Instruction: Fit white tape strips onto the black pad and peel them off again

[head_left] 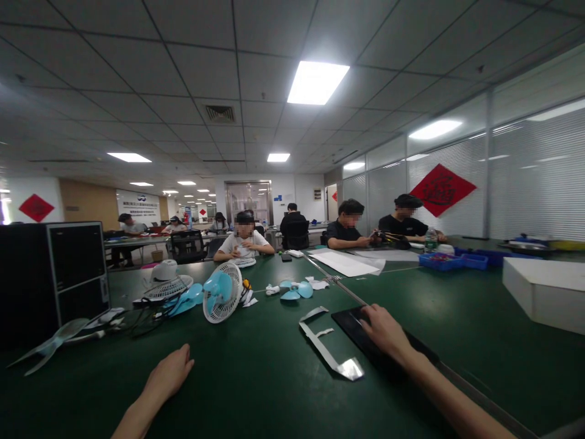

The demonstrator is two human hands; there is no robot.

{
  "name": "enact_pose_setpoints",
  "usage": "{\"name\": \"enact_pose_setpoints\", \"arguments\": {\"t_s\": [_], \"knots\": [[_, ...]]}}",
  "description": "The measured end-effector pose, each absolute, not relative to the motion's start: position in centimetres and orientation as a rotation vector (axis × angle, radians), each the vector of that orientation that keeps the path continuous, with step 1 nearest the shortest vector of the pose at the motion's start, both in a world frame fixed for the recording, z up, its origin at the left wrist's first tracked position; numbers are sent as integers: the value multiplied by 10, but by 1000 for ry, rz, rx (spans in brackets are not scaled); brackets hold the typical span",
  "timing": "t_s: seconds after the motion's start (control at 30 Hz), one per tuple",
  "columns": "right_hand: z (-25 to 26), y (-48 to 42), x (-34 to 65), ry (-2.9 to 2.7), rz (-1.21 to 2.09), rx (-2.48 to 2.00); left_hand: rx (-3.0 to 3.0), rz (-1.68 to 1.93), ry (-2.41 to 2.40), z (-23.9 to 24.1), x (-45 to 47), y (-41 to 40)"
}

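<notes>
My right hand (384, 332) rests palm down on a flat black device like a phone or tablet (350, 320) lying on the green table (256, 378), fingers stretched over it. My left hand (171, 372) lies on the bare table at the lower left with its fingers loosely together and nothing in it. Between my hands lies a bent silver metal strip (331, 360). Farther off stand a small blue and white desk fan (222, 292), a loose white fan grille (167, 281) and blue fan blade parts (295, 289).
A black computer case (55, 277) stands at the left, with a clear fan blade (50, 346) and cables beside it. A white box (543, 292) sits at the right, blue bins (450, 261) behind it. Several people sit at the far end of the table.
</notes>
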State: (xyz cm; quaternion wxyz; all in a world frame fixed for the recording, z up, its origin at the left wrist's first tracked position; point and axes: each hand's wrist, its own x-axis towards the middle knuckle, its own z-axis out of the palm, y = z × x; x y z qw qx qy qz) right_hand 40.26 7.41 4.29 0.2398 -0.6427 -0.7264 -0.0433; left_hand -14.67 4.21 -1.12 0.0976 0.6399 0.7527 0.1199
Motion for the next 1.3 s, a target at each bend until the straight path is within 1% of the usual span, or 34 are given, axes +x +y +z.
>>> {"name": "enact_pose_setpoints", "arguments": {"t_s": [0.07,0.13,0.43,0.53,0.63,0.7,0.83,1.03,1.17,1.3], "knots": [[45,94,425,-1807,-152,-2035,1879,368,2228,-14,-149,44],[44,106,443,-1747,-136,-2140,1877,377,2231,-16,-150,45],[35,112,458,-1756,-125,-2122,1942,359,2264,-15,-146,43],[44,111,462,-1682,-205,-2109,1930,372,2273,-16,-145,43],[58,109,455,-1616,-311,-1960,1926,398,2268,-18,-146,45],[68,106,439,-1632,-285,-1810,1918,411,2258,-19,-148,46],[83,95,375,-1818,-104,-1477,1907,389,2253,-21,-151,48],[78,76,253,-2233,-19,-1039,1901,353,2248,-19,-151,46],[62,78,201,-2442,35,-955,1889,346,2283,-15,-147,44],[44,90,179,-2548,131,-961,1923,342,2292,-14,-144,44]]}}
